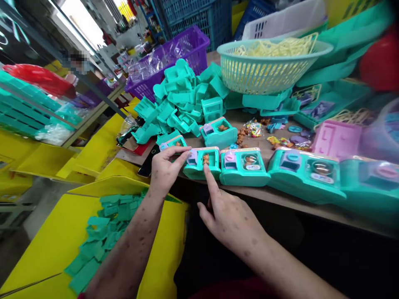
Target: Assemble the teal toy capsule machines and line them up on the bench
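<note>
A row of teal toy cases stands along the table's front edge. My left hand (165,168) grips the upper left corner of one teal toy case (199,173), thumb and fingertips by its lilac dial piece (192,157). Inside that case's recess stands a small brown animal figure (206,159). My right hand (229,209) stretches its index finger to the foot of the figure, thumb apart and other fingers curled under. To the right is a toy case with a clear oval piece (245,166); another similar case (304,172) follows it.
Teal plastic parts (183,99) are heaped behind the row. Farther back stand a purple basket (199,45) with clear pieces and a pale green basket (264,68) of yellow parts. A pink tray (336,139) lies right. Below left is a yellow box (40,245) with teal parts.
</note>
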The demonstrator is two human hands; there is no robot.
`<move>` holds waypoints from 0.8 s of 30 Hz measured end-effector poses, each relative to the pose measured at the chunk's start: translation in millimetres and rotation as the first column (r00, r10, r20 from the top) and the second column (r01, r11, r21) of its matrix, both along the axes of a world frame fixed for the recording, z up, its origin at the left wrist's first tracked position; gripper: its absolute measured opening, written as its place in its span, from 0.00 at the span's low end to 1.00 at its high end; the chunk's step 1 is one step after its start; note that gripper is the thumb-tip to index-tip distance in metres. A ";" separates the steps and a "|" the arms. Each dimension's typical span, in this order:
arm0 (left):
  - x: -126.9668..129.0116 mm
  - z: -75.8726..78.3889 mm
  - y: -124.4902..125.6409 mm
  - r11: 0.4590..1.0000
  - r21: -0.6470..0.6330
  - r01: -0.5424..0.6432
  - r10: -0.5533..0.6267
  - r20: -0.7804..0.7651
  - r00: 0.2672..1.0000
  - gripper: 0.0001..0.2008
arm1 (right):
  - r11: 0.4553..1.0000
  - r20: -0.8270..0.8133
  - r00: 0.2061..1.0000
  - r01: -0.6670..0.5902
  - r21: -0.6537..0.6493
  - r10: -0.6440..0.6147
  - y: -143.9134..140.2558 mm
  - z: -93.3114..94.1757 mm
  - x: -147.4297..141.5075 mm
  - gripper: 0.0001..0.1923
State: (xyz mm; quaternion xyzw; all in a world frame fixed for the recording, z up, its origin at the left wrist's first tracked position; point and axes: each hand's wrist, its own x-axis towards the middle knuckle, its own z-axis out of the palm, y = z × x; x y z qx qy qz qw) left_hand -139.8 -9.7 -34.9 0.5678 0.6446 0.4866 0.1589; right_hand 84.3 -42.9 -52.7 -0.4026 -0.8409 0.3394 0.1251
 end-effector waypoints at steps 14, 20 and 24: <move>2.9 8.1 2.9 0.997 -0.001 0.079 -0.078 -0.116 0.990 0.07 | 0.998 0.116 0.993 -0.003 0.059 -0.004 2.6 -3.4 1.1 0.55; -5.9 0.6 4.4 0.988 0.119 0.101 -0.076 -0.193 0.978 0.06 | 0.999 0.115 0.993 -0.017 0.040 0.013 4.1 -2.7 3.7 0.53; -9.4 -0.1 6.7 0.977 0.128 0.168 -0.137 -0.221 0.965 0.07 | 1.000 0.119 0.993 -0.026 0.017 0.024 4.7 -2.9 5.1 0.53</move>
